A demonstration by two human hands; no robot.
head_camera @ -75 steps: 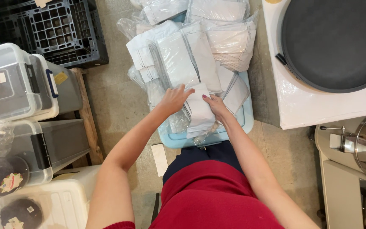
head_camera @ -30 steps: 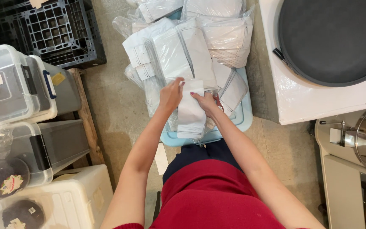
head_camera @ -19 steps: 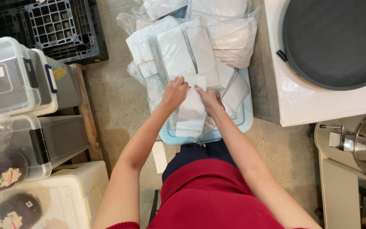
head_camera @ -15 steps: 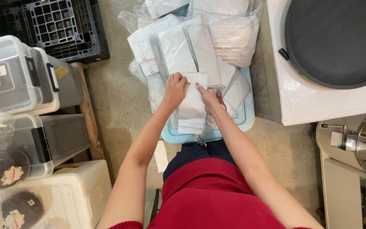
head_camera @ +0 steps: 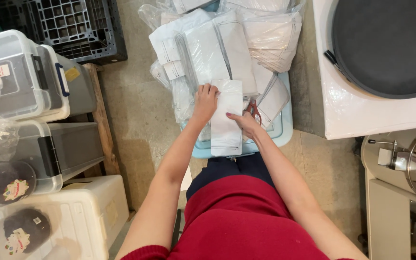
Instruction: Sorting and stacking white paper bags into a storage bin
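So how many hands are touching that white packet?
2. The left hand grips the white packet at its upper left edge; the right hand presses on its right edge, beside the red-handled scissors. No other hands show.

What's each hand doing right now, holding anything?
Left hand: closed on the left edge of the white pouch stack.
Right hand: fingers flat on the same stack, open.

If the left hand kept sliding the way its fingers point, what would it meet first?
The left hand points up the picture, fingers on the white pouch. Straight on it would likely meet the plastic-wrapped bundle of white pouches just beyond its fingertips, though depth is unclear.
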